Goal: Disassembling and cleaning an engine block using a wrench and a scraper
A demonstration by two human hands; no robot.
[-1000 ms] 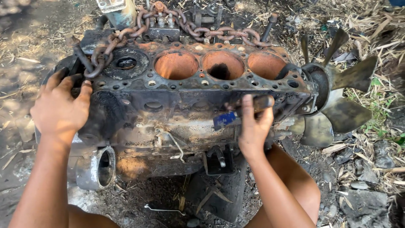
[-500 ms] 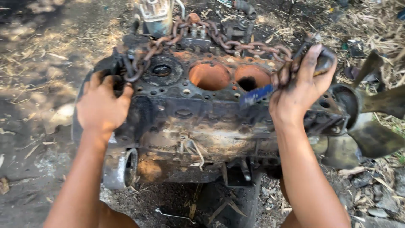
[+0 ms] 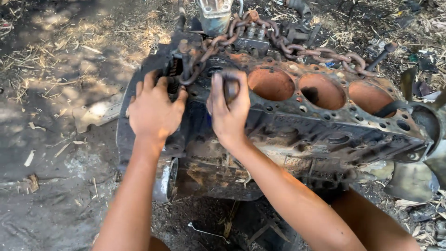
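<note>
Engine block (image 3: 297, 135) at frame centre, chained, gripped at its left end.
Left hand (image 3: 153, 111) clamped on the edge, right hand (image 3: 230, 109) wrapped around a dark tool (image 3: 231, 88); risks pinched fingers if rusty chain (image 3: 278, 42) slips.

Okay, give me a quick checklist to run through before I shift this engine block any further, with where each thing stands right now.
1. Left hand gripping the engine block end: ok.
2. Right hand seated on the top deck: ok, though it also holds a dark tool.
3. Chain still draped over the block: not ok, it lies loose.
4. Cylinder bores free of debris: cannot tell.
5. Fan blades free of the ground: cannot tell.
</note>
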